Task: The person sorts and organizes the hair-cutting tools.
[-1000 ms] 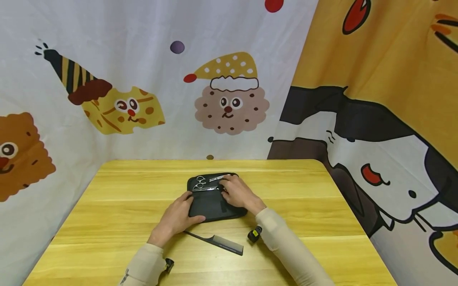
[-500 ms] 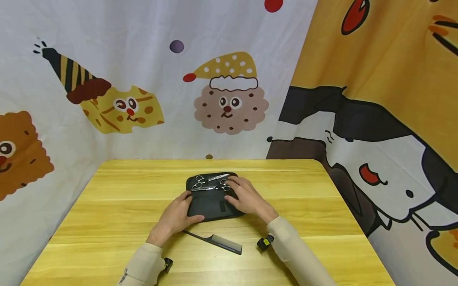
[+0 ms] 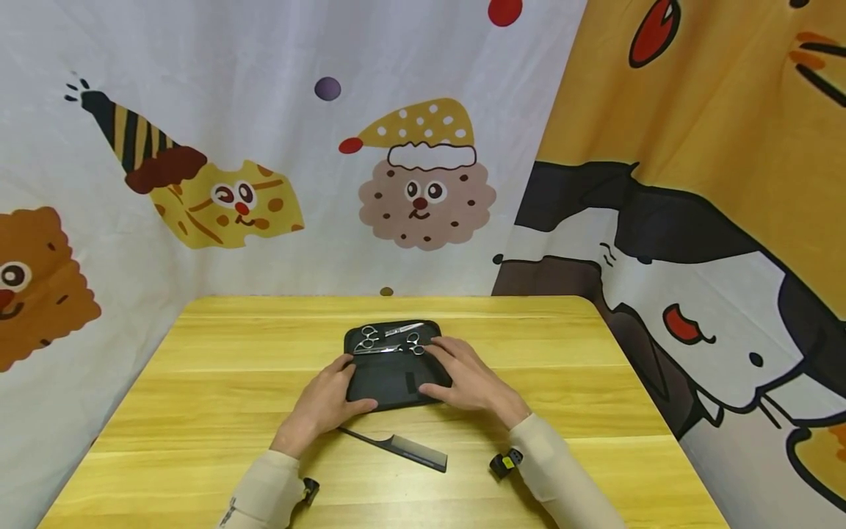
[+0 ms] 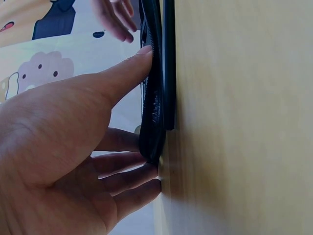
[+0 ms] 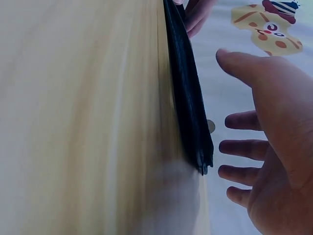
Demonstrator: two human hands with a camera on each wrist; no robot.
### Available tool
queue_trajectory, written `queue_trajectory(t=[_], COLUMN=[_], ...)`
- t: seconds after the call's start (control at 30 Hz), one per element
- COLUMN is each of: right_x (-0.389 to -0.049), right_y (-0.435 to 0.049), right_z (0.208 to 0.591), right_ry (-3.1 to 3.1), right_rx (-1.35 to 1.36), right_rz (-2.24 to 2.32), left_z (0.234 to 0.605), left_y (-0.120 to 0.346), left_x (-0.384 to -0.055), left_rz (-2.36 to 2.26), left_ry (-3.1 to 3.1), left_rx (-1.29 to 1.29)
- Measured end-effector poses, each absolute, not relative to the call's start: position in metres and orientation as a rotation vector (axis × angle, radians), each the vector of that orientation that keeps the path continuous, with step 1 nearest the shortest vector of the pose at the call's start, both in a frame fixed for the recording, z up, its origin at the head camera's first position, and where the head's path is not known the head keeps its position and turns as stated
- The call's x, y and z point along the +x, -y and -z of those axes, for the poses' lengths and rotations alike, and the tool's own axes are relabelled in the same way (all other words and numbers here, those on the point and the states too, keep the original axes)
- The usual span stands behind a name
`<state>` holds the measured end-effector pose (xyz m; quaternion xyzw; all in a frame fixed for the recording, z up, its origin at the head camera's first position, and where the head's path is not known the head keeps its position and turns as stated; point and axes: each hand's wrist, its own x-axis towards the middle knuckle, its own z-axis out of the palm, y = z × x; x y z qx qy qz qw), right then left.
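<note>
Drawing back from one pair of scissors [image 3: 378, 350] over the past second, the right hand [image 3: 465, 378] is now hovering beside a black case [image 3: 383, 386], its fingers apart and holding nothing. The case is lying flat mid-table, with that pair and a second pair [image 3: 405, 329] resting in its far half; the right hand is partly hiding its right edge. The left hand [image 3: 324, 400] is touching the left edge and near rim, fingers spread and covering that side. Lettering by the zip [image 4: 146, 61] is staying illegible. Nearer, a dark comb [image 3: 419, 452] is lying on the wooden table [image 3: 264, 345], its marking too small to read. Sleeves [image 3: 558, 466] are running out of frame before a cartoon-printed curtain [image 3: 264, 110].
</note>
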<state>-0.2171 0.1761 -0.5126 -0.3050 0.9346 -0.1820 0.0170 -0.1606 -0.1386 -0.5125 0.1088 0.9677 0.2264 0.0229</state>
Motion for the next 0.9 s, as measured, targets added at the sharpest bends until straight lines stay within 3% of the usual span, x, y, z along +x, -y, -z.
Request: queue_trajectory(t=[0.9], right_x=[-0.21], right_y=[-0.21], right_z=[0.519], right_ry=[-2.908], right_rx=[-0.903], right_rz=[0.503], left_z=[0.513], left_y=[0.139], left_x=[-0.161], left_rz=[-0.714], left_ry=[-2.996], left_rx=[0.346])
